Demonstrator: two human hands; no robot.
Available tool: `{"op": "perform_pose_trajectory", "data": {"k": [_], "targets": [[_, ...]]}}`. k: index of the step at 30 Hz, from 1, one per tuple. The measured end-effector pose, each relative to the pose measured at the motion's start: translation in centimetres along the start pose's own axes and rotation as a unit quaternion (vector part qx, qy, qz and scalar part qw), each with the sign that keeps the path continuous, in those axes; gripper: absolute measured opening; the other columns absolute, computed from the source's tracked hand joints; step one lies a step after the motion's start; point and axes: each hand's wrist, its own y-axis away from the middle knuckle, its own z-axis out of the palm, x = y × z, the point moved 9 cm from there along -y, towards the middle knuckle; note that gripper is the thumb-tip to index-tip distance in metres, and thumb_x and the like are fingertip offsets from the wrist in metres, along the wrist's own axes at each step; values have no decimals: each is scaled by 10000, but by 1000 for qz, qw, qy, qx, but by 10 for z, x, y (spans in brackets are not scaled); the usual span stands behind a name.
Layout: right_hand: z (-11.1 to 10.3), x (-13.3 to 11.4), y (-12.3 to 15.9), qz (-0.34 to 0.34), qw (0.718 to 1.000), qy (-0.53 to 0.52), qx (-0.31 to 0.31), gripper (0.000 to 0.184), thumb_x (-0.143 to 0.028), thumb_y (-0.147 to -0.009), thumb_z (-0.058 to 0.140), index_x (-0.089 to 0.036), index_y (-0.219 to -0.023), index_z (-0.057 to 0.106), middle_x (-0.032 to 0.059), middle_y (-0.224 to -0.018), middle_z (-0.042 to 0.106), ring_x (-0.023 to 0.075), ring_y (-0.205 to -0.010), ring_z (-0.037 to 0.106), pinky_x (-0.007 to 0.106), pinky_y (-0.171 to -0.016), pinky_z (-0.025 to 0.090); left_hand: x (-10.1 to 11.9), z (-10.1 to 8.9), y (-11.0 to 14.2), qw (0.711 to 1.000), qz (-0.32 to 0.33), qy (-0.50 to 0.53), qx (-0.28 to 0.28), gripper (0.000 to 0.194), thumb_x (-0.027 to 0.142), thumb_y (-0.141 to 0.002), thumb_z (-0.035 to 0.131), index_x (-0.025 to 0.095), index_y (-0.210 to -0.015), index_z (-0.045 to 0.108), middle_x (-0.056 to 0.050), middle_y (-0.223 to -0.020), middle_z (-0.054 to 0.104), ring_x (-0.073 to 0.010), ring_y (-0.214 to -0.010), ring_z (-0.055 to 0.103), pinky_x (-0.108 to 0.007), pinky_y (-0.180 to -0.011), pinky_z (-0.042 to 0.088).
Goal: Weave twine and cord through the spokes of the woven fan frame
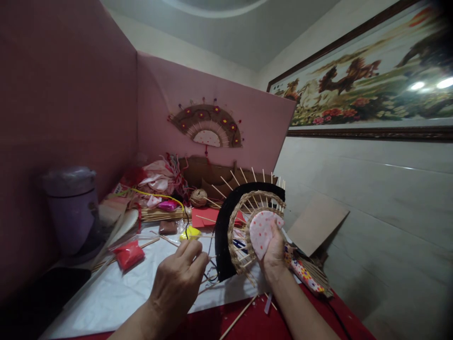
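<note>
My right hand [276, 250] grips a half-round craft fan [222, 231] by its pale, red-dotted cloth centre [260, 231], thumb across the front. Thin wooden sticks radiate from the fan, with a braided straw-coloured band [233, 226] and a wide black woven band around the centre. The stick ends stick out past the black edge. To the left of the fan, my left hand [180, 274] is closed in a pinch on a thin black yarn [187, 224], which shows above the fingers. Dark loops of yarn hang between this hand and the fan's lower edge. The fingertips are partly hidden.
A red packet [130, 255], a yellow packet [190, 233] and a twine ball [198, 197] lie on the table behind my left hand. A lidded bin [72, 212] stands left. A finished fan [208, 120] hangs on the pink board. A patterned glue gun [306, 276] lies right.
</note>
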Motion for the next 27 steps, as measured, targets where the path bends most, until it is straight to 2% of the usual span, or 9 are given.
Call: {"op": "perform_pose_trajectory", "data": {"k": [5,12,14,17,21,24,27], "targets": [[-6,0,-1,-1,1000,7,29,401,-432,-745,594,-177,-1054,598,5,-848,706,156,-803,662,315,-750,554,9,5,6,999,29,10,-15,148,95,-811,490,189,-710,546,4,-577,496,-168,-506,458,-285,-468,311],[-12,-2,-2,-4,998,6,63,418,-426,-750,580,-179,-1088,586,17,-921,698,151,-843,657,313,-787,537,12,9,6,999,42,10,-32,224,97,-836,438,145,-1005,577,-5,-614,553,-168,-501,508,-277,-457,349],[-12,-2,-2,8,997,6,72,424,-438,-758,564,-175,-1090,588,25,-939,696,153,-858,654,317,-804,530,10,7,4,998,23,35,-37,224,138,-848,451,151,-1032,578,-5,-623,559,-162,-508,518,-271,-461,361],[-11,-2,0,28,996,9,79,432,-450,-767,548,-166,-1089,594,37,-938,698,157,-843,656,320,-819,524,3,3,0,990,-32,127,-56,179,192,-869,447,170,-933,613,-14,-647,573,-146,-555,541,-260,-508,399],[-12,-2,1,37,995,15,88,436,-446,-771,540,-163,-1097,598,40,-932,700,160,-847,656,320,-837,513,-4,2,-3,953,-103,268,-95,304,205,-907,361,175,-790,640,-11,-605,551,-117,-554,534,-234,-519,409],[-12,-1,1,45,995,21,87,436,-451,-779,521,-160,-1094,600,41,-934,700,163,-857,655,321,-835,513,-9,-1,-2,949,-117,282,-78,270,204,-907,366,176,-1006,615,-8,-654,590,-116,-590,560,-233,-564,436],[-16,0,0,53,993,23,101,431,-451,-787,504,-156,-1087,600,39,-936,698,166,-853,655,327,-821,519,-9,-7,2,972,-85,218,-26,330,160,-879,418,165,-1205,470,6,-677,610,-112,-551,547,-235,-550,423]]}}
